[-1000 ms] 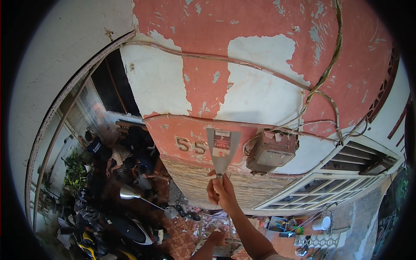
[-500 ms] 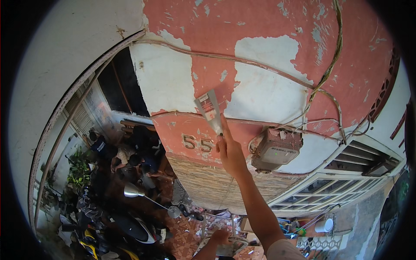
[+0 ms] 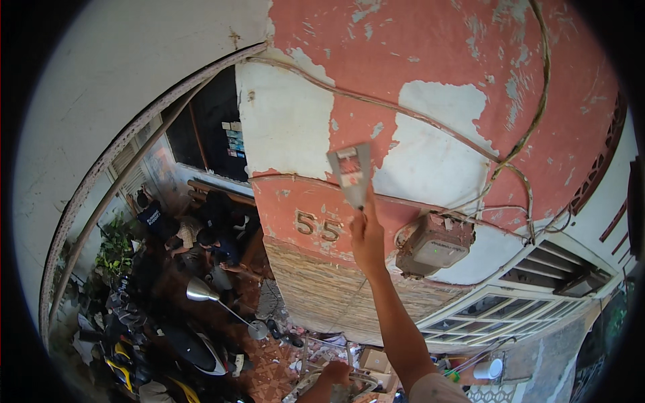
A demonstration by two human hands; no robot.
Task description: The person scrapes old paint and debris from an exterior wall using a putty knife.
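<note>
My right hand (image 3: pixel 369 238) is closed around the handle of a paint scraper (image 3: pixel 351 176), raised in front of the wall (image 3: pixel 430 47). Its wide metal blade points up, over the strip of flaking pink paint between two bare white patches. Whether the blade edge touches the wall I cannot tell. Low in the picture, my left hand (image 3: pixel 336 373) is closed on the top of a metal ladder (image 3: pixel 366 381). Raised numerals (image 3: pixel 318 226) and a meter box (image 3: pixel 435 245) sit on the wall near my right hand.
Cables (image 3: pixel 537 111) and a thin pipe (image 3: pixel 396 107) cross the wall. Several people (image 3: pixel 222 252) are below at the left, near a lamp with a metal shade (image 3: pixel 201 290), plants (image 3: pixel 117 248) and motorbikes (image 3: pixel 195 349). A white bucket (image 3: pixel 488 369) stands at lower right.
The view has shifted, so the wall sits further right in the picture. The scraper blade has turned more upright. My left hand stays at the ladder.
</note>
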